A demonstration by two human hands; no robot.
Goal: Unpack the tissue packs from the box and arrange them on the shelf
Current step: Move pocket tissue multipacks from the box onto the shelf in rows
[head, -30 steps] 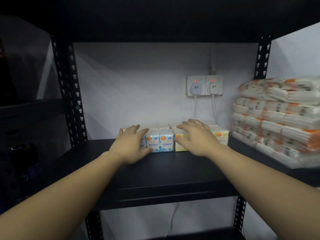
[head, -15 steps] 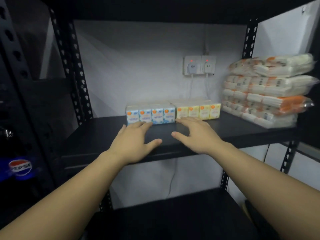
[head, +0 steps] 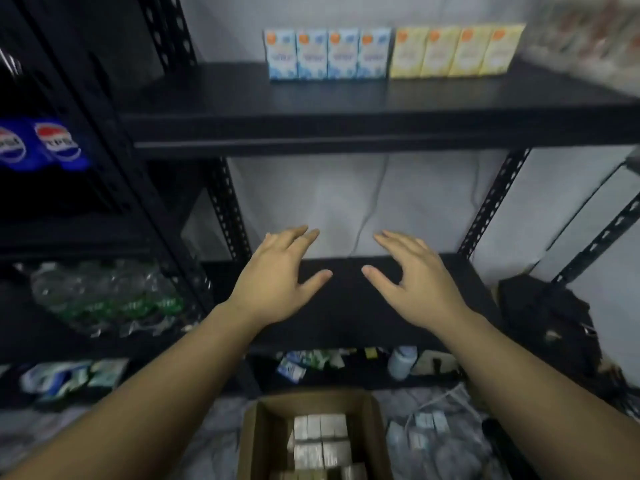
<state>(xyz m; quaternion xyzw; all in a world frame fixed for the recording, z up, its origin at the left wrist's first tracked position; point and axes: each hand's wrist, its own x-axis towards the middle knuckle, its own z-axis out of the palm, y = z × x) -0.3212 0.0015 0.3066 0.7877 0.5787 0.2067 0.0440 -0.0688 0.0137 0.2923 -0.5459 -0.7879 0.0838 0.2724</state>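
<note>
while both grips [head: 277, 275] [head: 420, 278] spread empty, box [head: 311, 434] sits below them.

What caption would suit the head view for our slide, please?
Both open hands, left and right, hover above the box; eight tissue packs line the shelf.

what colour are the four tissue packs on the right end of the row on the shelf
Pale yellow tissue packs, each with an orange dot near the top; seen in the head view.
</note>
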